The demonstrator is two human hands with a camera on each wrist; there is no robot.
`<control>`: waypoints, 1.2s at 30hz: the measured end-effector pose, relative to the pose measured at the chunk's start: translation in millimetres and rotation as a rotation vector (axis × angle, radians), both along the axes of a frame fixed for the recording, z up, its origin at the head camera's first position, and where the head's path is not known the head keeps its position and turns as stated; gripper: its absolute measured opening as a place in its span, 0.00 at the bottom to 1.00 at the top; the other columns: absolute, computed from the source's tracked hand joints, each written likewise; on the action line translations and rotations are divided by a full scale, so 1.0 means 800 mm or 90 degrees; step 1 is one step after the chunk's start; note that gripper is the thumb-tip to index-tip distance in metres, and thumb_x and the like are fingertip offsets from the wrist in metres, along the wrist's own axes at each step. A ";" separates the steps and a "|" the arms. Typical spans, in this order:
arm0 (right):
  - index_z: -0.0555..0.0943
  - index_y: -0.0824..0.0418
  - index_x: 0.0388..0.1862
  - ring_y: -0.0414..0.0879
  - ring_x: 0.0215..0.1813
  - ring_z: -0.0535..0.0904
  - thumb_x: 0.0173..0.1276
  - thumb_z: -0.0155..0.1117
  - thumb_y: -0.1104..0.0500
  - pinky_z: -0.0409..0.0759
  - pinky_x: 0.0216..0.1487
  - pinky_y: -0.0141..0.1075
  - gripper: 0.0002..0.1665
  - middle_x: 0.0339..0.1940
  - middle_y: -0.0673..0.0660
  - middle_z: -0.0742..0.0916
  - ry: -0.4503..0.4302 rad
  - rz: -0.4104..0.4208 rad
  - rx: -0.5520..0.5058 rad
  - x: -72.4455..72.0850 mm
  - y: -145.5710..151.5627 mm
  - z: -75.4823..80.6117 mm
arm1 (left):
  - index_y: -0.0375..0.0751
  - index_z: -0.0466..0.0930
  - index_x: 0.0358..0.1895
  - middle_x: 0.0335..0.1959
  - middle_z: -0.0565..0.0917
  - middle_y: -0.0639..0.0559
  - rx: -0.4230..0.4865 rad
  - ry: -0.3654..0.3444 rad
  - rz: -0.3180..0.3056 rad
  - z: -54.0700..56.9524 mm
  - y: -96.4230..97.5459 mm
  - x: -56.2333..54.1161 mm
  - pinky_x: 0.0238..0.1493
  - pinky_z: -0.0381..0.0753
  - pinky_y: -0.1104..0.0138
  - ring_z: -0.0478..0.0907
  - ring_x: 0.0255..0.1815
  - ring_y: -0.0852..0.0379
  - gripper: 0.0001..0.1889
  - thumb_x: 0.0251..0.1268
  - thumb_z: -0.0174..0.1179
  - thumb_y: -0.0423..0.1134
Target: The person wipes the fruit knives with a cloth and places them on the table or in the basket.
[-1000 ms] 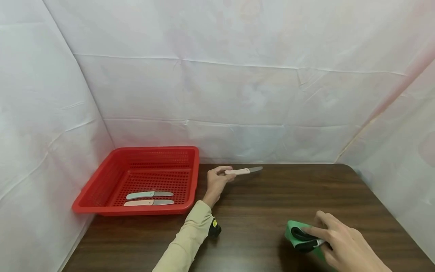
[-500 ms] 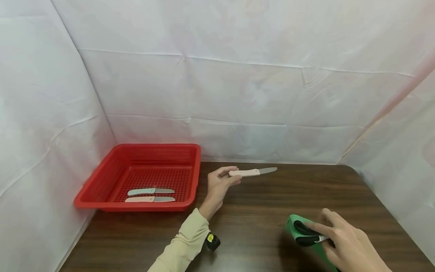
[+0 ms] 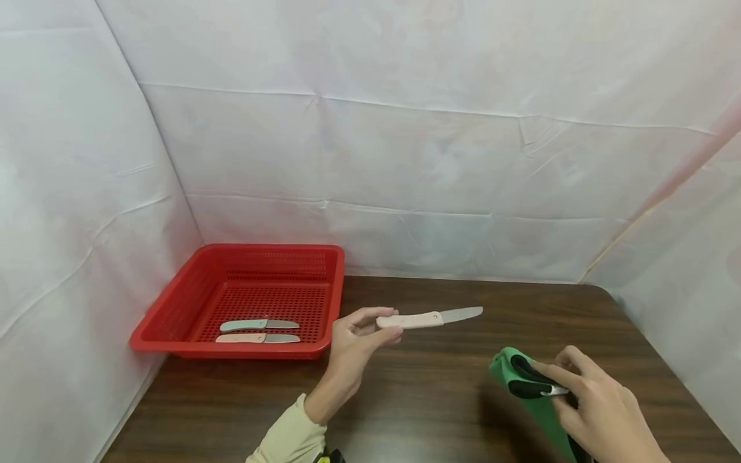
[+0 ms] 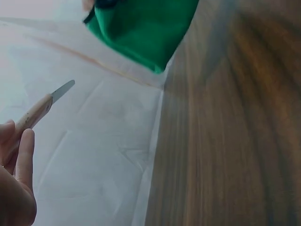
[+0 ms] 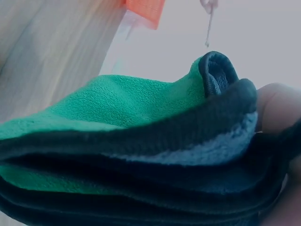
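My left hand (image 3: 353,350) pinches a small knife (image 3: 413,320) by its pale pink handle, holding it above the table with the blade pointing right. In the left wrist view the same knife (image 4: 35,113) tilts upward, with fingers on its handle. On the right, my right hand (image 3: 599,402) grips a folded green cloth (image 3: 541,411) with black edging, also raised off the table. Close up in the right wrist view, the cloth (image 5: 127,103) shows several folded layers and a grey inner side. Part of the right hand is hidden behind it there.
At the left stands a red perforated basket (image 3: 145,341). Inside lie two knives side by side, one with a light blue handle (image 3: 243,325) and one with a pink handle (image 3: 240,337). White sheeting (image 3: 405,161) hangs behind the dark wooden table (image 3: 428,411).
The left hand has lifted the knife off the back of the table and brought it nearer. The right hand with the cloth has moved slightly up and to the right.
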State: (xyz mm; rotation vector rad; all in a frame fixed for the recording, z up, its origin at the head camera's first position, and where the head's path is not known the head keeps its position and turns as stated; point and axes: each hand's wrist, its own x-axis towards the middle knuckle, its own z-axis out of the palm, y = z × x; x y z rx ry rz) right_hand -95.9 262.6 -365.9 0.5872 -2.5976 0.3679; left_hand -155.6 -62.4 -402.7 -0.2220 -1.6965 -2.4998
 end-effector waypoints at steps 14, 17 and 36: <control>0.85 0.56 0.43 0.31 0.19 0.55 0.44 0.64 0.74 0.52 0.17 0.27 0.25 0.37 0.45 0.73 0.034 -0.007 -0.082 -0.014 -0.025 0.017 | 0.24 0.81 0.42 0.43 0.84 0.37 -0.020 -0.042 -0.018 -0.006 -0.018 0.066 0.38 0.85 0.58 0.83 0.37 0.48 0.19 0.43 0.72 0.26; 0.85 0.56 0.43 0.31 0.18 0.54 0.44 0.63 0.74 0.52 0.16 0.26 0.26 0.37 0.44 0.73 0.043 0.004 -0.089 -0.011 -0.036 0.024 | 0.23 0.81 0.41 0.42 0.84 0.36 -0.030 -0.045 -0.032 -0.009 -0.021 0.069 0.38 0.85 0.57 0.83 0.37 0.49 0.18 0.43 0.72 0.25; 0.86 0.56 0.44 0.42 0.34 0.65 0.59 0.32 0.63 0.56 0.18 0.18 0.31 0.35 0.52 0.73 0.174 0.268 -0.003 0.000 -0.095 0.011 | 0.17 0.78 0.42 0.42 0.81 0.26 0.050 -0.032 -0.106 -0.017 -0.029 0.076 0.37 0.83 0.49 0.84 0.34 0.49 0.17 0.45 0.68 0.20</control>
